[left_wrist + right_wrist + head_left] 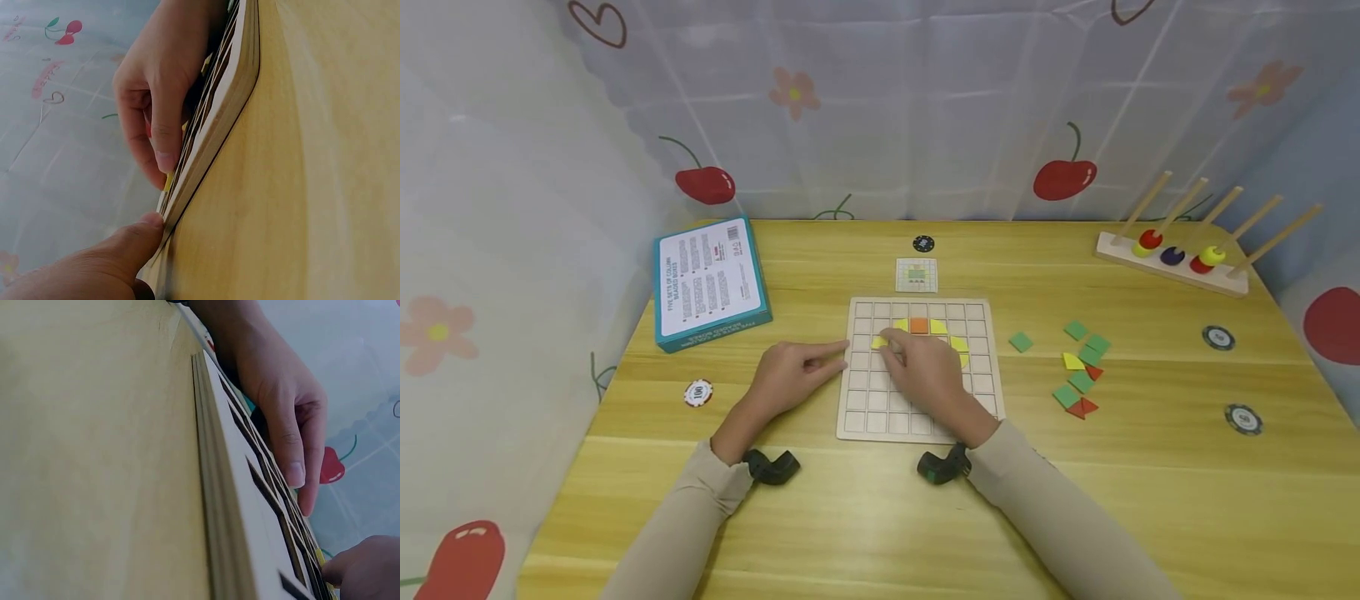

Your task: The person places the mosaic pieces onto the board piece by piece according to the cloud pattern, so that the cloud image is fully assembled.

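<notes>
A pale square grid board [856, 425] lies on the table, with yellow rounded pieces [958, 343] and an orange square [919, 326] in its upper cells. My left hand [786, 379] rests at the board's left edge, thumb and forefinger stretched out and touching it; its thumb [140, 240] meets the rim in the left wrist view. My right hand [928, 375] reaches over the board. Its thumb and fingertips pinch a small yellow piece [878, 342] at a cell near the left side. The palm hides part of the grid's middle.
Right of the board lie loose green squares [1081, 382], red triangles [1082, 407] and a yellow piece [1072, 362]. A pattern card [917, 275] lies behind it. A blue box [711, 283], a bead rack [1172, 265] and several round chips [698, 392] stand or lie around.
</notes>
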Tool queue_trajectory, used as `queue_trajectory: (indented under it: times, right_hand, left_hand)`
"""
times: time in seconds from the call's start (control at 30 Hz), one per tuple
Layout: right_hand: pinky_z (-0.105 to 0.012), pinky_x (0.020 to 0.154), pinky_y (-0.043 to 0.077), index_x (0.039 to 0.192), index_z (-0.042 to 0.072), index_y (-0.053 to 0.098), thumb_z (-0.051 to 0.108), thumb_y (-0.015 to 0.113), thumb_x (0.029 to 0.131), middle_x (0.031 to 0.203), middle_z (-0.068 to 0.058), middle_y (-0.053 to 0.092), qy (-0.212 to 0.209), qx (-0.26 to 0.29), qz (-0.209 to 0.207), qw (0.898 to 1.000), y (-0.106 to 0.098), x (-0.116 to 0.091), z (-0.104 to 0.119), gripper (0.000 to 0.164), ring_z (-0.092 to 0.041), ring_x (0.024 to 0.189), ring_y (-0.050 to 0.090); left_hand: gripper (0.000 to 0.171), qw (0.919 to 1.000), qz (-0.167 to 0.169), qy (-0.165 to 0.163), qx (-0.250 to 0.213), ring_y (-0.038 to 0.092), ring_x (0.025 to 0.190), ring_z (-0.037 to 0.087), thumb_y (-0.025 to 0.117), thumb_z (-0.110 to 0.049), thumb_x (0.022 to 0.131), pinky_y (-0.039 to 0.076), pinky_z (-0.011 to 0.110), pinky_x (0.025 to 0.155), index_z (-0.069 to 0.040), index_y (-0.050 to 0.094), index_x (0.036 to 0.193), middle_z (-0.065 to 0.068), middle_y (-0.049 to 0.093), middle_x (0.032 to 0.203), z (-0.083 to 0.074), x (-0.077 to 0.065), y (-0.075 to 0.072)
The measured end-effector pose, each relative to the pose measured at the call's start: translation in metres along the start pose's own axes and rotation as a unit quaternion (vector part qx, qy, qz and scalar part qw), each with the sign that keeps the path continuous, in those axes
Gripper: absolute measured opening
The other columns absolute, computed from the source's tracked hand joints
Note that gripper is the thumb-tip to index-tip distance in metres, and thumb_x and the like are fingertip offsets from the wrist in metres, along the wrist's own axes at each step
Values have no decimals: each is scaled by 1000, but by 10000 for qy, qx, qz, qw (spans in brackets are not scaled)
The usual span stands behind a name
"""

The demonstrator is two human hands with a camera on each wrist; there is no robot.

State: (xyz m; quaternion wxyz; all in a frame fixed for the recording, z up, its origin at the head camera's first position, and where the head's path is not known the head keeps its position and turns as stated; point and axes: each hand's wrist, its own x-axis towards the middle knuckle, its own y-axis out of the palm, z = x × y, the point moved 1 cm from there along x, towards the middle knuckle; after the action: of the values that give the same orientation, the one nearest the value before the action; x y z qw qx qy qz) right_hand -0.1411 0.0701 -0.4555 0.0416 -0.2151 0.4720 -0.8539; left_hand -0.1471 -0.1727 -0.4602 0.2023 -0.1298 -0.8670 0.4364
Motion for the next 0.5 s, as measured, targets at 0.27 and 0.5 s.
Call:
queue_trajectory:
  times: [0.27, 0.5]
  right_hand:
    - [-25, 39, 26, 122, 14, 76, 22, 64, 99, 49, 11, 38, -116, 275, -425, 9986, -1, -3, -2, 27, -6, 42, 32]
    - [-24, 38, 23, 112, 7, 77, 15, 71, 95, 51, 9, 38, -742, 817, -1982, 9739, -18, -18, -6, 20, -3, 42, 25]
  left_hand:
    - [33, 10000, -7, 15, -40, 35, 49, 4, 74, -41, 95, 32, 29, 50, -29, 76, 125, -14, 39, 52, 1, 0, 1]
    - [33, 10000, 16, 34, -42, 36, 49, 4, 74, -43, 95, 32, 29, 51, -31, 75, 126, -15, 40, 51, 1, 0, 0]
